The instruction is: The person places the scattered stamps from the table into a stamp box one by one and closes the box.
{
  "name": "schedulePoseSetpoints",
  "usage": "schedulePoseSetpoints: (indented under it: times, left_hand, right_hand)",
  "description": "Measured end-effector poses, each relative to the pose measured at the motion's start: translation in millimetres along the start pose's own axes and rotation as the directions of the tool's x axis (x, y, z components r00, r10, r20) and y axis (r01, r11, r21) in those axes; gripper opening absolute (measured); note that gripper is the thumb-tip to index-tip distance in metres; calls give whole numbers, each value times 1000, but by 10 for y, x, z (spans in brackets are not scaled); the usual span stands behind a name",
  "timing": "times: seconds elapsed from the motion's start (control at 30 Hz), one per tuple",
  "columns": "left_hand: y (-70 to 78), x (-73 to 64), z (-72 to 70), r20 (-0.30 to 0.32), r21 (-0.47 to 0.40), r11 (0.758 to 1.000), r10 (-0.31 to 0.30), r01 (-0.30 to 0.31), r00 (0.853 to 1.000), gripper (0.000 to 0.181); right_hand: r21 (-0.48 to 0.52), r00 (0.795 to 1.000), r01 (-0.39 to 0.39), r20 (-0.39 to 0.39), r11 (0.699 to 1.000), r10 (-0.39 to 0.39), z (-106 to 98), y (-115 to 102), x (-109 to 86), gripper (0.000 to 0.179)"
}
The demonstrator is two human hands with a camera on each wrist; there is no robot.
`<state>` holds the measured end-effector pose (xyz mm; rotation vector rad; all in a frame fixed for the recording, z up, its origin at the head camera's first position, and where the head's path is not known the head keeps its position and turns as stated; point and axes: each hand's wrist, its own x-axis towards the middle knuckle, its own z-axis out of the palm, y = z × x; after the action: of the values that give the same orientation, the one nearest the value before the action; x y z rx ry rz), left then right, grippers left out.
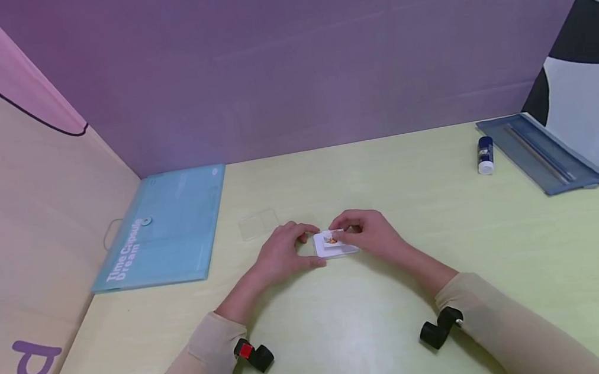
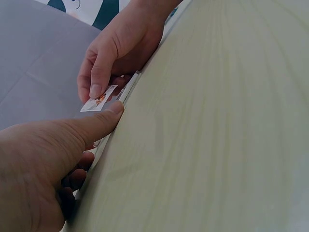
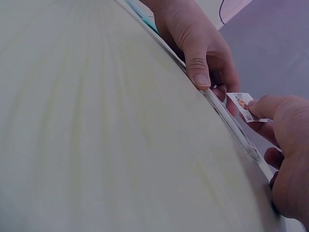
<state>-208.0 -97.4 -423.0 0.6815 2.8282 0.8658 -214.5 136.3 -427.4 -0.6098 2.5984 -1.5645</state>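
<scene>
My right hand (image 1: 372,234) pinches a small white paper piece with an orange picture (image 3: 241,102) between thumb and fingers. It is held tilted, just above a flat, clear-edged case with a white face (image 1: 322,252). My left hand (image 1: 284,252) grips the left side of this case, thumb on the near edge and fingers at the far edge. In the left wrist view the paper piece (image 2: 96,102) shows beyond the left thumb, and the case lies low on the table. The right fingertips partly cover the picture.
A clear square plastic piece (image 1: 252,227) lies just beyond the left hand. At the left is a blue document folder (image 1: 180,233) with a string button. A glue stick (image 1: 486,156) stands at the back right, beside a grey-blue pouch (image 1: 529,152). A purple wall panel (image 1: 294,63) rises behind.
</scene>
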Motion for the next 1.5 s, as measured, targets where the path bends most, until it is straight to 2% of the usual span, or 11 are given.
schedulePoseSetpoints:
  times: [0.73,1.4,1.5]
  left_hand:
    - [-40,17,19,-7,1,1000,16,-16,1000,60]
    - [-46,31,18,-3,2,1000,16,-16,1000,60]
    - [-47,27,18,2,5,1000,12,-12,1000,61]
  right_hand:
    - [-11,999,-14,48,1000,14,99,-51,67,11]
    - [-81,999,-26,28,996,28,95,-62,62,9]
    - [-101,1000,-6,16,995,8,101,-46,68,10]
